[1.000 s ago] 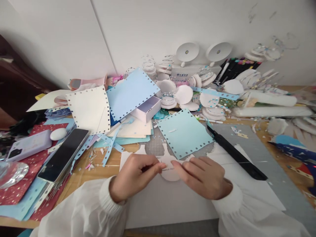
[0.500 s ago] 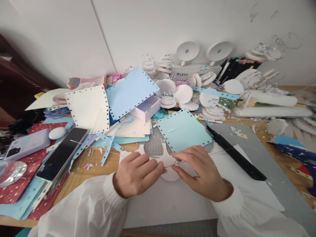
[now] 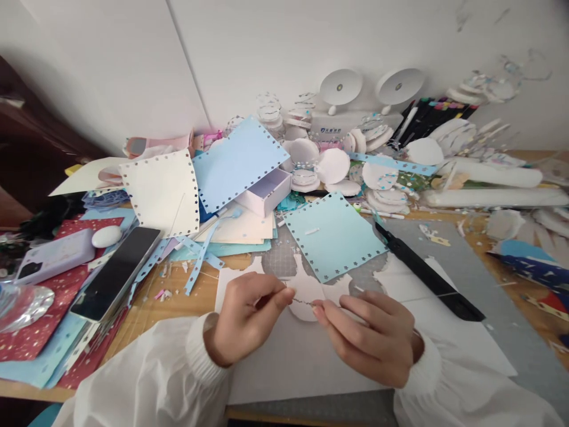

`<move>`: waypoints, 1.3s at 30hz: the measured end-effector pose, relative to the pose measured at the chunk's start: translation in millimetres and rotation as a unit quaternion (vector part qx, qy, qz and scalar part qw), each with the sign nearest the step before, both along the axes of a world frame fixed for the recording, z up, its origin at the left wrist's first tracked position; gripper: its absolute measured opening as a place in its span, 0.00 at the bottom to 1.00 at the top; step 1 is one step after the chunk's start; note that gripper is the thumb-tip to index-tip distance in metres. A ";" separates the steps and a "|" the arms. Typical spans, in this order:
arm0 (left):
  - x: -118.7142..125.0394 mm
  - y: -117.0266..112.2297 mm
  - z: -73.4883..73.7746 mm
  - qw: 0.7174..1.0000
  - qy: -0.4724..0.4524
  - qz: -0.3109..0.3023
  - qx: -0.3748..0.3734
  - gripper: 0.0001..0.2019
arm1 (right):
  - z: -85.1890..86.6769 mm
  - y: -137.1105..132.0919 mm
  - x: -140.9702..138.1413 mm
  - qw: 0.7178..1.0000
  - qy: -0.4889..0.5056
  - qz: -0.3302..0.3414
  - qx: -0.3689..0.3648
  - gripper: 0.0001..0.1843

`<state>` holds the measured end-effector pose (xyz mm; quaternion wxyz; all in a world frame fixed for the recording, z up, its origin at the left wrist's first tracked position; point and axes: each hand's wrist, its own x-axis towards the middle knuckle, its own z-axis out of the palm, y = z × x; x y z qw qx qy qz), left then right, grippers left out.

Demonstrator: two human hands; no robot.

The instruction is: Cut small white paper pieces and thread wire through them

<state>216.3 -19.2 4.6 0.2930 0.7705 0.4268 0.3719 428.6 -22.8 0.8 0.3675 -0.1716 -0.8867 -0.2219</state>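
Observation:
A thin twisted wire point(image 3: 304, 302) stretches between my two hands, above a sheet of white paper point(image 3: 306, 367) with cut-out edges. One end of it is pinched in the thumb and forefinger of my left hand point(image 3: 249, 317). My right hand point(image 3: 371, 335) grips the other end with its fingertips, its remaining fingers curled. Fine strands run off near both hands, too thin to follow. Just beyond the fingers lies a light teal square of paper point(image 3: 335, 237) with star-shaped holes along its edges. A black utility knife point(image 3: 433, 276) rests to the right.
A phone point(image 3: 116, 273), red and blue papers and paper strips lie on the left. An open lilac box point(image 3: 267, 196) sits behind, under a blue sheet point(image 3: 240, 163). White discs point(image 3: 333, 166) crowd the back by the wall. A grey cutting mat point(image 3: 502, 308) extends right.
My hands have drawn apart slightly, and the right hand has turned and moved lower, showing more of the twisted wire. The view has shifted a little.

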 end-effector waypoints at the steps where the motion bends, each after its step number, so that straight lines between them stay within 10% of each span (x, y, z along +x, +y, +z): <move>1: 0.4 0.0 0.0 1.000 -0.002 0.002 -0.022 0.14 | -1.2 0.3 -0.3 1.000 0.001 0.000 0.001 0.08; 7: -2.2 6.7 -6.9 0.986 0.030 0.007 0.163 0.03 | -14.4 4.0 -3.8 0.983 0.111 -0.079 -0.120 0.08; 14: -12.2 11.0 -13.9 0.920 0.099 -0.008 0.380 0.16 | -12.6 1.2 -4.6 0.943 0.211 -0.063 -0.250 0.12; 27: -9.3 15.6 -14.4 0.910 0.138 -0.002 0.392 0.11 | -9.4 -2.8 -8.3 0.954 0.180 -0.091 -0.220 0.07; 34: -9.9 18.4 -8.5 0.954 0.074 -0.108 0.269 0.05 | -6.7 -2.8 -0.6 0.998 0.053 -0.016 -0.004 0.11; 39: -13.7 19.5 -7.9 0.914 0.157 -0.042 0.373 0.08 | -8.7 2.9 -1.7 0.986 0.112 -0.056 -0.111 0.07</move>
